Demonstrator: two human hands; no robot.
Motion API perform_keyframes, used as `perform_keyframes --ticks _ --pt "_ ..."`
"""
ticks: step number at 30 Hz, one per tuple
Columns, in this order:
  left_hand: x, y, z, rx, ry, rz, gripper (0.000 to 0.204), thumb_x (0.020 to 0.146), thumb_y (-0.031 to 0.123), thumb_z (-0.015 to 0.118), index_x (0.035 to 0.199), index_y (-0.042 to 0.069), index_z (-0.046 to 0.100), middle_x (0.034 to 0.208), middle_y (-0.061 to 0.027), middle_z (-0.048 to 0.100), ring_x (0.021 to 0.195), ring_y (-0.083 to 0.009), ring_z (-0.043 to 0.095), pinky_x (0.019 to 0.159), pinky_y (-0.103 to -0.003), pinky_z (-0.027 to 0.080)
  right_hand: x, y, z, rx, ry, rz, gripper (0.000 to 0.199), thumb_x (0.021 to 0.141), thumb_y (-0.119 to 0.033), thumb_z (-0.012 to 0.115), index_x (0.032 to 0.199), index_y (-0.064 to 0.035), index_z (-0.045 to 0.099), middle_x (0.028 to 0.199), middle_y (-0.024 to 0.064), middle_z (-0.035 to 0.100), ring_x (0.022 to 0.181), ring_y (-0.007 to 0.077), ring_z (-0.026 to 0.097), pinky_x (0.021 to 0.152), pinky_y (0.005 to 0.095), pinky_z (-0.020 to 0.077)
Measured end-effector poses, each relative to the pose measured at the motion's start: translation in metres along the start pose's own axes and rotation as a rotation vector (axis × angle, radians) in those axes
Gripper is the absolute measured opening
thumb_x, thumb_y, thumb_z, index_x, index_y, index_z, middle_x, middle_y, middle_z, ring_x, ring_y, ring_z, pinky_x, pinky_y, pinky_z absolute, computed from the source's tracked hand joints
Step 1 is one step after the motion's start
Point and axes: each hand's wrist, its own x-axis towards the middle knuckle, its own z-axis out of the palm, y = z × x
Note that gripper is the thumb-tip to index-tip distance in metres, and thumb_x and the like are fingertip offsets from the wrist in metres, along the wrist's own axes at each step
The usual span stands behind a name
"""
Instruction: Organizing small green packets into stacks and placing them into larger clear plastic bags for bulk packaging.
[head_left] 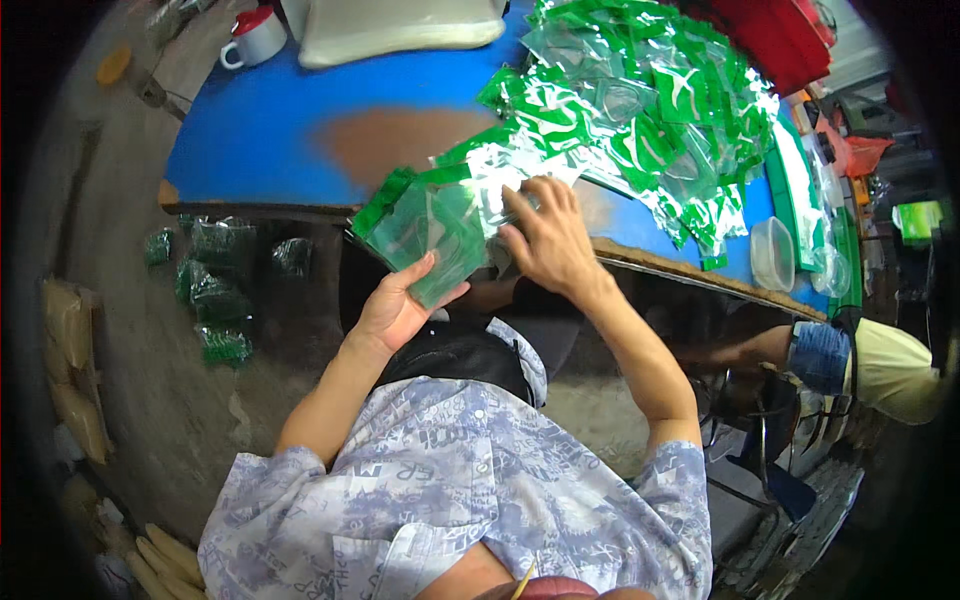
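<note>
The left hand [385, 312] grips a flat stack of clear, green-edged plastic packets [405, 228] at the near edge of the blue-topped desk [250, 130]. The right hand [556, 240] has bent, slightly parted fingers; its grip is unclear. Rightward spreads a glossy green-and-clear packet heap [655, 130].

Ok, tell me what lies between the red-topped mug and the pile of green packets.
In the head view, a cream tray-like object, cut off by the picture's top edge, lies between the mug and the pile of green packets.

Left fingers [415, 270] partly hidden behind packets [425, 225], cream object [400, 35] cropped above
</note>
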Motion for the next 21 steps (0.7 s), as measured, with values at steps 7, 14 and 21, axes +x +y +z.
perform_keyframes --ticks 7,14,21 --pt "0.002 -0.003 -0.006 0.126 0.033 0.118 0.043 0.094 0.006 0.061 0.134 -0.002 0.047 0.131 -0.0162 0.057 0.124 -0.0286 0.055 0.106 -0.045 0.046 0.040 0.026 0.001 -0.157 0.288 0.229 0.051 0.088 -0.035 0.068 0.124 -0.0006 0.055 0.122 0.0236 0.056 0.112 0.0407 0.055 0.094 0.0472 0.0453" --pt "-0.011 0.007 -0.020 0.088 -0.003 0.097 0.049 0.086 0.002 0.067 0.132 -0.002 0.050 0.128 -0.0139 0.059 0.120 -0.0260 0.058 0.106 -0.042 0.046 0.022 0.028 0.030 -0.207 0.242 0.143 0.030 0.088 -0.010 0.063 0.116 -0.0016 0.057 0.110 0.0206 0.064 0.100 0.0344 0.065 0.079 0.0420 0.0550" --pt "-0.004 0.008 -0.043 -0.114 -0.051 -0.042 0.059 0.081 0.003 0.072 0.134 -0.005 0.047 0.134 -0.0184 0.055 0.126 -0.0324 0.053 0.112 -0.049 0.040 0.017 -0.008 -0.009 1.276 0.633 0.616 0.023 0.102 -0.018 0.054 0.111 0.0015 0.063 0.090 0.0005 0.065 0.076 0.0059 0.060 0.070 0.0236 0.0517"
